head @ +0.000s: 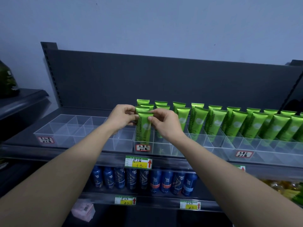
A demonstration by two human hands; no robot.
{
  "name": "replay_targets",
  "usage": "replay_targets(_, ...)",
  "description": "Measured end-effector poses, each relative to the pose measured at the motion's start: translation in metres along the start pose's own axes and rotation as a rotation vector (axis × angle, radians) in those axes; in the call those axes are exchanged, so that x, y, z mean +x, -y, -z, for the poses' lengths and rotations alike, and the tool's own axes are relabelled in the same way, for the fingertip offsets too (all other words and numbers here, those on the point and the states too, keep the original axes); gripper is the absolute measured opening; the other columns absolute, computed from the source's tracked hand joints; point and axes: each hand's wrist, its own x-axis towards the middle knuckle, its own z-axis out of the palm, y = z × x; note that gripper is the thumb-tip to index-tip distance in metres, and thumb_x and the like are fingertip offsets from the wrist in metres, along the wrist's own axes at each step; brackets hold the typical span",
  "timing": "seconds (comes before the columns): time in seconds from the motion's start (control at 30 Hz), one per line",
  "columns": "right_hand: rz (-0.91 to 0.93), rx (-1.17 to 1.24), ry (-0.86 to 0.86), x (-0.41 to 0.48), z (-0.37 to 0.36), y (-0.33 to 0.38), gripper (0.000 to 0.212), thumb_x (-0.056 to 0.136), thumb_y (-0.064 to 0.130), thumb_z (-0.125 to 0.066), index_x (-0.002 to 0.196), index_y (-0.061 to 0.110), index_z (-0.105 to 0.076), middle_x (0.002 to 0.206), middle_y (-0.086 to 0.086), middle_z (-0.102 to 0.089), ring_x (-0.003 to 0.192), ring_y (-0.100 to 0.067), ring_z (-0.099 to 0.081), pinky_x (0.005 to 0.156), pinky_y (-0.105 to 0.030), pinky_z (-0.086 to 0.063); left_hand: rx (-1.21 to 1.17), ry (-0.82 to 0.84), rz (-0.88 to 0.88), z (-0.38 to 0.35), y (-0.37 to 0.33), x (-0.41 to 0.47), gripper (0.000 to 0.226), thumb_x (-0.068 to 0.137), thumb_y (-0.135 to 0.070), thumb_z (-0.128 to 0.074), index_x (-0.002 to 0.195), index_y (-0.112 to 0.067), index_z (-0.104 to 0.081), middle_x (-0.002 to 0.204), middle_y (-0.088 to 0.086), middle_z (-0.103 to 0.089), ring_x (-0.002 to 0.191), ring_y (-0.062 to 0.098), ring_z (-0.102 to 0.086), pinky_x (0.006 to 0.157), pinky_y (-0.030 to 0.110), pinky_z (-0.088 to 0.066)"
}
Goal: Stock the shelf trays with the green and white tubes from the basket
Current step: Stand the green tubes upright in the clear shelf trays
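pale blue-grey wall behind a dark grey shelving unit, another dark shelf at left, dim light

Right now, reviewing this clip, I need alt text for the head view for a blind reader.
The left hand and right hand pinch the top of a green tube standing in a front compartment of a clear tray on a dark shelf. More green tubes fill trays to the right; blue bottles stand below.

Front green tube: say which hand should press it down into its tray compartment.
Right, probably: the right hand pinches the front green tube at its top crimp, directly over the clear tray compartment; the left hand pinches only its left edge.
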Motion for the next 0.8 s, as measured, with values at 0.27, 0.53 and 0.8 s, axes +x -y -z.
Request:
replay_targets(0.27,0.039,-0.100,-0.005,-0.009,0.004,0.002,0.026,0.089,0.022,-0.067,0.115,0.020,-0.067,0.090,0.005,-0.070,0.084,-0.011,-0.064,0.081,-0.028,-0.054,0.055,0.015,0.001,-0.002,-0.012,-0.013,0.024,0.088,0.008,-0.057,0.086,-0.015,-0.065,0.077,-0.002,-0.067,0.066,0.005,-0.065,0.060,0.018,-0.054)
replay_targets(0.53,0.054,-0.267,0.093,-0.033,0.035,-0.001,0.037,0.091,0.025,-0.063,0.127,0.020,-0.057,0.102,0.004,-0.066,0.095,-0.017,-0.062,0.086,-0.035,-0.052,0.392,-0.141,-0.022,-0.001,-0.017,-0.032,0.034,0.087,-0.001,-0.063,0.118,-0.012,-0.065,0.108,0.004,-0.070,0.094,0.016,-0.063,0.091,0.030,-0.049)
replay_targets(0.8,0.159,-0.504,0.214,-0.080,0.085,-0.026,0.044,0.091,0.032,-0.062,0.132,0.021,-0.051,0.124,-0.002,-0.061,0.114,-0.022,-0.057,0.089,-0.040,-0.051,0.776,-0.228,-0.060,-0.034,-0.016,-0.094,0.046,0.090,-0.013,-0.061,0.135,-0.009,-0.051,0.138,0.009,-0.052,0.128,0.025,-0.047,0.106,0.036,-0.035)
